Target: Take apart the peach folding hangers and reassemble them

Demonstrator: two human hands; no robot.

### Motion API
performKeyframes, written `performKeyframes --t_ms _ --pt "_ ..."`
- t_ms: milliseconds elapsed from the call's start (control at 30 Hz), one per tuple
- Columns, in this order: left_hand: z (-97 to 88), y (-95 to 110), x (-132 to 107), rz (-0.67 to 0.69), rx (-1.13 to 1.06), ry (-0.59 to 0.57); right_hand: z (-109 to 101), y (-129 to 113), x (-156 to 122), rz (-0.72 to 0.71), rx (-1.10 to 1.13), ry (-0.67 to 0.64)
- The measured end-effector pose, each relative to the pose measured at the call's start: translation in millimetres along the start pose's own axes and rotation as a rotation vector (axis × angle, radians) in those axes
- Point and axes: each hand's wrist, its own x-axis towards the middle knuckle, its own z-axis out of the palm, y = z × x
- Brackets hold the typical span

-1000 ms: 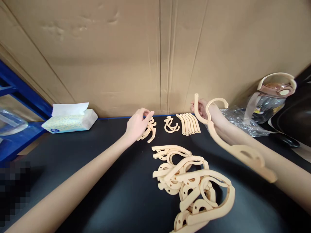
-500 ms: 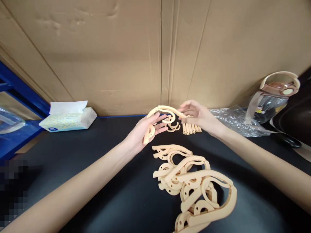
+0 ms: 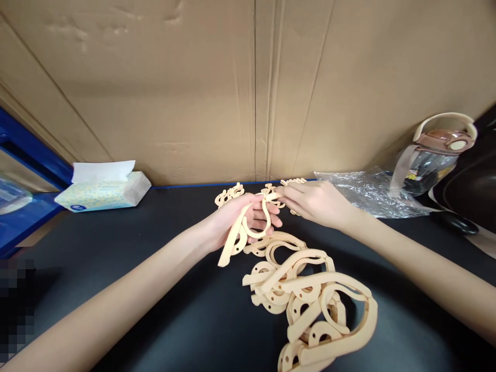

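My left hand (image 3: 222,219) is wrapped around a beige folding clothes hanger (image 3: 231,238), its fingers behind the curved hook part. One arm of the hanger slants down past the palm. At the hanger's upper right end, my right hand (image 3: 318,202) pinches the other arm, its fingertips partly hidden. Below both hands lies a pile of similar beige folding hangers (image 3: 349,281), overlapping on the black tabletop (image 3: 186,310).
Small curved beige pieces (image 3: 231,193) lie behind my left hand, and a row of slim beige pieces (image 3: 293,182) behind my right. A tissue pack (image 3: 104,192) stands left; clear plastic wrap (image 3: 360,191) and a water bottle (image 3: 430,165) are right. Cardboard (image 3: 194,103) rises behind.
The hanger has been turned and lowered slightly, its arm now pointing down-left. My right hand has rolled over, its back now facing up, while still gripping the hanger.
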Motion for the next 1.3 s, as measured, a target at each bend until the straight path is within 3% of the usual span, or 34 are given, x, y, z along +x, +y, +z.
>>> performKeyframes --t_ms 67,167,267,333,433,533,633,833,933,1100,1133,1233,1300 --pt "1.3 1 -1 -0.002 0.006 -0.059 -1 -6 -1 -0.041 -0.058 -0.059" --pt "7.3 4 -4 0.071 0.078 -0.063 -2 -15 1 0.048 0.144 -0.091" --pt "15.6 6 -5 0.192 0.309 0.069 -1 -15 7 0.216 0.538 -0.099" --pt "19.6 5 -5 0.234 0.424 0.157 2 -3 9 0.378 0.651 -0.149" --pt "21.8 4 -2 0.233 0.473 0.225 11 27 7 0.662 0.36 -0.214" --pt "22.4 5 1 0.236 0.473 0.307 21 56 -1 0.773 0.143 -0.212" --pt "23.9 7 -1 0.242 0.471 0.377 30 69 -11 0.843 -0.042 -0.253" --pt "24.2 10 -10 0.289 0.565 0.353 36 70 -16 0.8 -0.189 -0.34" --pt "20.4 12 -11 0.288 0.558 0.398 32 68 -13 0.756 -0.192 -0.344" --pt "16.3 11 -8 0.322 0.423 0.403 10 40 -1 0.704 -0.127 -0.27" --pt "16.9 10 -7 0.327 0.392 0.393 5 29 2 0.663 -0.045 -0.245" --pt "20.7 8 -6 0.321 0.357 0.37 -11 -4 9 0.393 0.71 -0.086" --pt "23.8 7 -8 0.32 0.374 0.343 -18 -18 11 0.346 0.83 0.034"
